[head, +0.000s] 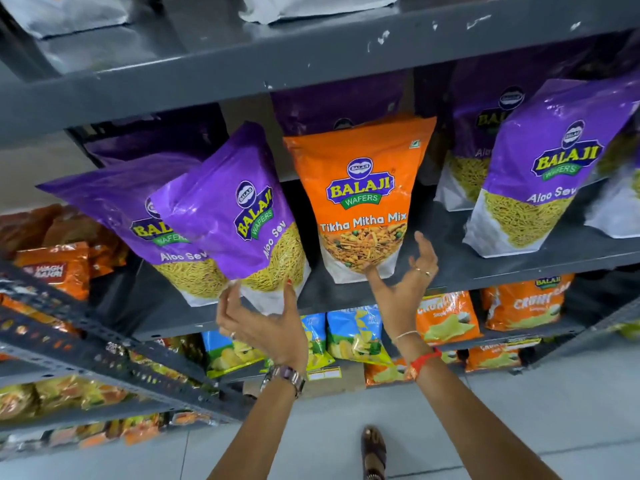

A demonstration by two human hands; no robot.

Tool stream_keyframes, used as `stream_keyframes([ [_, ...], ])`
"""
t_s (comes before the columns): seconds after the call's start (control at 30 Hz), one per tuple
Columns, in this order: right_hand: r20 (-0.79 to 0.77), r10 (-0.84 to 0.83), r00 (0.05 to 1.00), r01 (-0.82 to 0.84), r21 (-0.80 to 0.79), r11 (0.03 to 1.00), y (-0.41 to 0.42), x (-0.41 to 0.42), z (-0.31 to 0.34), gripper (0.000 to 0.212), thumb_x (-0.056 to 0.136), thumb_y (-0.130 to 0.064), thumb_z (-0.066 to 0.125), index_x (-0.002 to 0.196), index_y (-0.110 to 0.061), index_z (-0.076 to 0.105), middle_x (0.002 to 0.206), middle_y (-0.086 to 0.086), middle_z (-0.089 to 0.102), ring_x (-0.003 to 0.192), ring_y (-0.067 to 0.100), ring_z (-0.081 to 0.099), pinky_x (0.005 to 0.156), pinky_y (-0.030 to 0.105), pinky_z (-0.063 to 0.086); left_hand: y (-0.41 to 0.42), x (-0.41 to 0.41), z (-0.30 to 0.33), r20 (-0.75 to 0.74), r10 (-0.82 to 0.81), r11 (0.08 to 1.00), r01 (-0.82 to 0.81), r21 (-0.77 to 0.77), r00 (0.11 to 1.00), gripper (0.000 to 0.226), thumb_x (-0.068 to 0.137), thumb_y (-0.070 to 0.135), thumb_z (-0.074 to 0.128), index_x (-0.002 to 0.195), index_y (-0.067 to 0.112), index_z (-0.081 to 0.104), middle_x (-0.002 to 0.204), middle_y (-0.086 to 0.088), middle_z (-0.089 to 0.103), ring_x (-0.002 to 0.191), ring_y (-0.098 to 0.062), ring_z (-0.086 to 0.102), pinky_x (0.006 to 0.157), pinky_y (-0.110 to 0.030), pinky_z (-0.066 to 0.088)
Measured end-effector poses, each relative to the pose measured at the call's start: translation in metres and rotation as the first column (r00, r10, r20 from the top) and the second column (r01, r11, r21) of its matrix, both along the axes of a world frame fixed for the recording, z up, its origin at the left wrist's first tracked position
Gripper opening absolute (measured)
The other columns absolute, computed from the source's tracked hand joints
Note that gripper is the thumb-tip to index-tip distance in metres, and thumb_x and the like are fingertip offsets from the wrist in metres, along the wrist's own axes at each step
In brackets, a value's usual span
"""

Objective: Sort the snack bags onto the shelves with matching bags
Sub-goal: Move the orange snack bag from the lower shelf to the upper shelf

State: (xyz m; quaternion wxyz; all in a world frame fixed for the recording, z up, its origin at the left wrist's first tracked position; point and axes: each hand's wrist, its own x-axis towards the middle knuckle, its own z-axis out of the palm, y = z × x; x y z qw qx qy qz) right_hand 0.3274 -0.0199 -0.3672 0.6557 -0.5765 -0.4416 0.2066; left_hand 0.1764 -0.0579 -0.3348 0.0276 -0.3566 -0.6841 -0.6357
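Note:
An orange Tikha Mitha Mix bag stands upright on the grey shelf among purple Aloo Sev bags. My right hand is open, its thumb touching the orange bag's lower edge and its fingers just off the right side. A tilted purple Aloo Sev bag leans left over a second purple bag. My left hand cups the tilted bag's white bottom corner from below, fingers spread. Further purple Aloo Sev bags stand at the right.
An upper shelf carries pale bags just overhead. Below are blue chip bags and orange chip bags. A second rack with orange and yellow packs angles in from the left. My sandalled foot stands on the tiled floor.

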Motion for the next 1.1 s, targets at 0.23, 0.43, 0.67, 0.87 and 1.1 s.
stream_keyframes([
  [0.23,-0.038,0.300,0.953,-0.302,-0.170,0.938,0.022,0.027,0.013,0.110,0.056,-0.042,0.088,0.144,-0.022,0.025,0.145,-0.002,0.035,0.139,0.011,0.034,0.110,0.018,0.034,0.017,0.042,0.006,-0.027,-0.595,0.804,0.595,-0.010,0.804,0.061,0.080,0.009,0.067,0.133,0.006,0.037,0.139,-0.004,0.039,0.132,0.006,0.028,0.107,-0.013,0.028],
  [0.43,-0.064,0.383,0.922,-0.387,-0.238,0.891,0.024,0.038,0.014,0.066,0.072,-0.020,0.079,0.126,-0.030,0.043,0.119,-0.010,0.060,0.113,-0.004,0.056,0.097,0.028,0.051,0.056,0.041,0.009,0.451,-0.724,0.522,0.842,-0.137,0.522,0.089,0.078,0.010,0.069,0.146,0.011,0.011,0.145,0.000,0.032,0.131,-0.011,0.034,0.110,-0.030,0.031],
  [0.67,-0.005,0.315,0.949,-0.305,-0.255,0.917,0.000,0.042,0.016,0.049,0.078,-0.009,0.074,0.121,-0.012,0.051,0.115,0.006,0.066,0.109,0.010,0.062,0.098,0.042,0.052,0.049,0.036,0.013,0.371,-0.725,0.534,0.814,-0.229,0.580,0.059,0.080,0.003,0.064,0.133,0.007,0.039,0.126,-0.010,0.055,0.116,-0.022,0.052,0.099,-0.036,0.042],
  [0.87,0.052,0.308,0.950,-0.294,-0.183,0.938,-0.048,0.044,0.032,0.047,0.077,-0.008,0.075,0.119,-0.017,0.055,0.106,-0.004,0.067,0.097,-0.017,0.059,0.081,0.006,0.047,0.006,0.032,0.018,0.374,-0.745,0.549,0.826,-0.128,0.553,0.055,0.080,0.002,0.064,0.130,0.012,0.042,0.122,-0.002,0.054,0.114,-0.015,0.050,0.099,-0.035,0.042],
  [1.1,0.106,0.352,0.930,-0.350,-0.035,0.936,-0.097,0.024,0.082,0.055,0.075,-0.019,0.078,0.125,-0.012,0.057,0.114,0.002,0.070,0.109,0.003,0.063,0.083,0.015,0.053,-0.051,0.000,0.063,0.298,-0.768,0.602,0.798,0.031,0.567,0.048,0.076,0.006,0.070,0.121,0.007,0.053,0.120,-0.013,0.064,0.111,-0.024,0.060,0.093,-0.038,0.050],
])
